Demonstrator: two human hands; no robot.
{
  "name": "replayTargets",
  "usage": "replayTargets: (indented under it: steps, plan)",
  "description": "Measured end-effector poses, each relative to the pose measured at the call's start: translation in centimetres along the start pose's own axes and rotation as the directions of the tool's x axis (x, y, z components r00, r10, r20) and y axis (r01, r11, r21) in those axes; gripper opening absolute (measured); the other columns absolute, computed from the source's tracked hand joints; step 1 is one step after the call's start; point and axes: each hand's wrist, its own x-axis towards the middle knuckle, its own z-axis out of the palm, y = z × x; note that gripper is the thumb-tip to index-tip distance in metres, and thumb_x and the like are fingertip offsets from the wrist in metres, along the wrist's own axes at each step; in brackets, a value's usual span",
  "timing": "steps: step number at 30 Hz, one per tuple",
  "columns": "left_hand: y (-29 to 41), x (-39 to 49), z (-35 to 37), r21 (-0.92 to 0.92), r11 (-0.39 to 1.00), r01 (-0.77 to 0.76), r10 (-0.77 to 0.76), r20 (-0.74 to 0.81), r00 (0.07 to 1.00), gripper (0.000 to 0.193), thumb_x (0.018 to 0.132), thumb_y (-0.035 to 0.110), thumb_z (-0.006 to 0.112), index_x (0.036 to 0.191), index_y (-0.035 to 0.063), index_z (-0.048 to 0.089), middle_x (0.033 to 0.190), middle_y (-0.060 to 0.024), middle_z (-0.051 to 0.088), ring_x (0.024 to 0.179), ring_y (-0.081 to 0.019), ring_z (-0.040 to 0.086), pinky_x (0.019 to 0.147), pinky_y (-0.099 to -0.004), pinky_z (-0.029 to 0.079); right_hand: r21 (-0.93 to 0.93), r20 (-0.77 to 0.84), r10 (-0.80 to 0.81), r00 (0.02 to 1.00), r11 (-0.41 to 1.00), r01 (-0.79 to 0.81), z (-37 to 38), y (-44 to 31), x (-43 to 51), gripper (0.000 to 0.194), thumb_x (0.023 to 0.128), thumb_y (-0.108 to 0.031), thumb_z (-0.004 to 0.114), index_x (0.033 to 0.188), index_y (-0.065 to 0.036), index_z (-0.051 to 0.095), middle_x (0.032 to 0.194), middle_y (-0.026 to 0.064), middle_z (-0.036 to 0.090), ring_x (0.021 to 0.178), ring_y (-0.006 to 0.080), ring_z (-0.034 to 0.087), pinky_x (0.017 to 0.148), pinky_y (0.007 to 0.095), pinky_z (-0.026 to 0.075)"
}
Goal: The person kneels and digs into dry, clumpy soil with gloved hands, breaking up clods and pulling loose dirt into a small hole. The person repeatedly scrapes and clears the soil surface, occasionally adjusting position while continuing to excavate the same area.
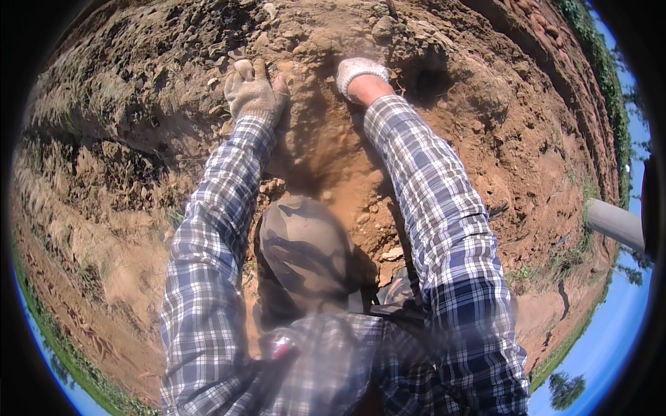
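My left hand (256, 92), in a dirty knitted work glove, rests on the loose brown soil (208, 112). Its thumb stands apart from the bent fingers, and no object shows in it. To the right, my right hand (362, 73) wears a whitish knitted glove with the cuff folded back above a bare wrist. It is pushed down at the earth bank, with the fingers out of sight, so whatever it grips cannot be seen. Between my arms lies a hollow of orange, crumbly soil (341, 151), partly shaded and dusty.
My camouflage-clad knee (307, 244) is bent below the hollow. A dark hole (426, 75) opens in the bank right of my right hand. At the right edge a grey tube (616, 223) juts in. Reddish lumps (541, 21) line a ridge at upper right.
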Motion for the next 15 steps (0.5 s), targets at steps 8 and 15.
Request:
replayTargets:
  steps: [8,15]
  plan:
    - [0.2,-0.1,-0.2,-0.131,0.991,-0.022,0.013,-0.068,0.998,0.076,0.101,0.063,0.049,0.156,0.0109,0.048,0.158,-0.0198,0.046,0.146,-0.0394,0.043,0.125,-0.0528,0.027,-0.002,-0.183,-0.045,0.982,0.999,0.046,2.6,1.6,-1.2,0.04,0.101,-0.034,0.056,0.119,-0.006,0.078,0.128,0.0225,0.072,0.118,0.04,0.07,0.098,0.0494,0.056]
    - [-0.1,-0.2,0.1,-0.086,0.991,-0.101,0.088,-0.148,0.985,0.079,0.101,0.068,0.046,0.154,0.0092,0.05,0.154,-0.0213,0.05,0.144,-0.0408,0.043,0.124,-0.0541,0.028,-0.038,-0.139,-0.055,0.989,0.998,0.05,1.7,1.6,-2.9,0.042,0.101,-0.038,0.057,0.118,-0.006,0.078,0.126,0.0218,0.073,0.117,0.0402,0.07,0.1,0.0488,0.055]
